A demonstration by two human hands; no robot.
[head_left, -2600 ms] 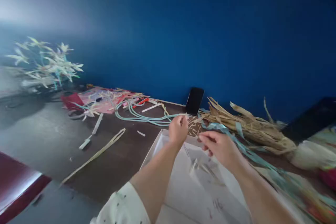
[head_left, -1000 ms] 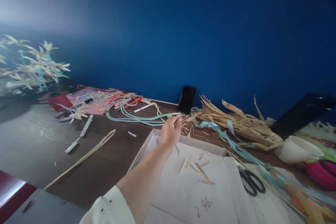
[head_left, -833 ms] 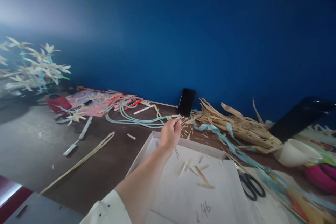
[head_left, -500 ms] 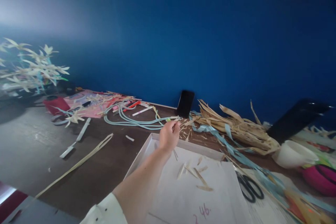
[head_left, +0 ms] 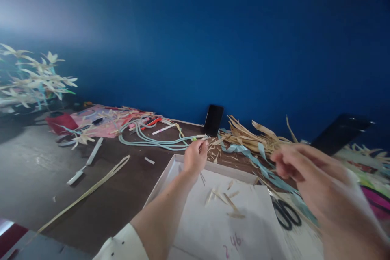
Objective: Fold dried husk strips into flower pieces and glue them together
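My left hand [head_left: 195,156] reaches out over the far edge of a shallow white box [head_left: 231,170]. Its fingers are closed in a pinch; a small pale tip shows at them and thin dark stems [head_left: 202,178] show just below, but what it grips is unclear. My right hand [head_left: 313,183] is raised at the right, fingers curled together, slightly blurred; anything inside them is hidden. Behind it lie a bundle of dry husks [head_left: 252,136] and a pale blue ribbon [head_left: 243,150]. Loose husk pieces [head_left: 233,207] lie on the white paper in the box.
Black-handled scissors [head_left: 286,213] lie right of the box. A dark phone [head_left: 213,120] leans against the blue wall [head_left: 195,48]. Looped blue cords [head_left: 152,143], pens [head_left: 164,129], a red spool [head_left: 61,123] and pale husk flowers [head_left: 39,75] are to the left.
My right hand has come into view from the right, now covering the white cup and part of the husks and ribbon. My left hand stays in nearly the same place, still pinched.
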